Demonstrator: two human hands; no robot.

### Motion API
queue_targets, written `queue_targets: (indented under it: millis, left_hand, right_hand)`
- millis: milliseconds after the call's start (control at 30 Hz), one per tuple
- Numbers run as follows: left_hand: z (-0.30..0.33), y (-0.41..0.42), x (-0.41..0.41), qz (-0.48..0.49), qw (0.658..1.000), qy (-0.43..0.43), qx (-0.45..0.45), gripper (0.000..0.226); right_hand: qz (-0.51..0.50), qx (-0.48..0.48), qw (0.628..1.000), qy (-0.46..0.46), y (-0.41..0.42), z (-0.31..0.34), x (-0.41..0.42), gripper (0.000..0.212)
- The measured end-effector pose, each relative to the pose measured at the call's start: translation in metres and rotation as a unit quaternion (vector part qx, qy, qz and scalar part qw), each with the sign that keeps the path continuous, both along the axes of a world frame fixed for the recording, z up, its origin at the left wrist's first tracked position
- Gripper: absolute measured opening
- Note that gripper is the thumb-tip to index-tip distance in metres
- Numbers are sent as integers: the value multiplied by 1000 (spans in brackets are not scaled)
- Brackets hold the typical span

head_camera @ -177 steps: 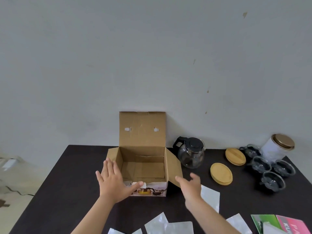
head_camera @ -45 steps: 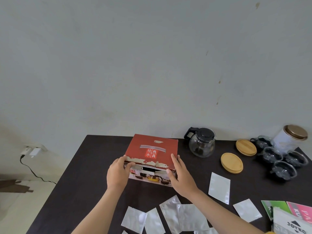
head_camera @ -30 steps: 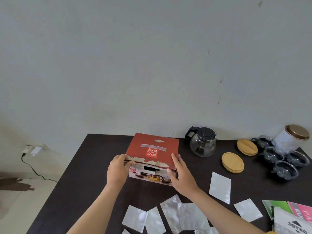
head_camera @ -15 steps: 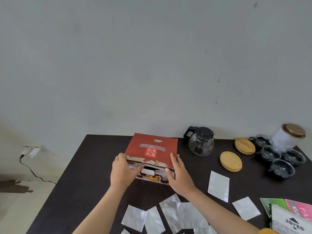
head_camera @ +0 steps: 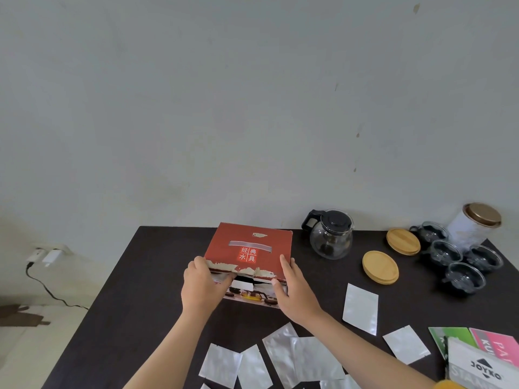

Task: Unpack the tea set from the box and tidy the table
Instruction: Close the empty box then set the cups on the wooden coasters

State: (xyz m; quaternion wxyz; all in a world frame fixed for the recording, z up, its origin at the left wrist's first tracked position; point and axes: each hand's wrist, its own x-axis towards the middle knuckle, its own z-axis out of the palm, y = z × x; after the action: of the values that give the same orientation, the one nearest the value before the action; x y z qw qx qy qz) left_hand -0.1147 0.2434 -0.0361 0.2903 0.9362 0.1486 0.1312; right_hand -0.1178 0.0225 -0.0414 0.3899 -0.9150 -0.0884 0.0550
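At frame centre, the red box (head_camera: 248, 249), open seconds earlier, is now shut on the table (head_camera: 146, 276); its front flap is pinched by the left hand (head_camera: 200, 287) and right hand (head_camera: 295, 292). Unpacking is judged finished; pouches (head_camera: 361, 308) remain.

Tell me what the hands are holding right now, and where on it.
Both hold the red box at its near front edge: the left hand at the left corner, the right hand at the right corner.

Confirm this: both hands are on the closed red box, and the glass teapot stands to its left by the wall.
Wrong side. The head view shows the glass teapot to the right of the red box. The left hand and right hand are on it.
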Motion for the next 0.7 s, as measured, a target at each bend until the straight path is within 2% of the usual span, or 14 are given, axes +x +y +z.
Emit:
queue_targets:
  millis: [267, 400, 533, 633, 700]
  left_hand:
    - [3, -4, 3, -6, 1000, 21, 13, 64]
    - [3, 5, 1, -42, 997, 46, 39, 57]
    - [4, 16, -1, -63, 995, 31, 70, 45]
    - [6, 13, -1, -26, 998, 1, -51, 37]
    - [5, 6, -2, 10, 989, -15, -147, 42]
  right_hand:
    - [-10, -5, 1000, 0, 0, 1, 4, 64]
    - [-31, 6, 1000, 0, -1, 2, 3, 63]
    - [-41, 8, 999, -4, 0, 4, 3, 62]
    - [-48, 20, 999, -4, 0, 7, 4, 61]
    - [-51, 24, 998, -3, -1, 9, 4, 60]
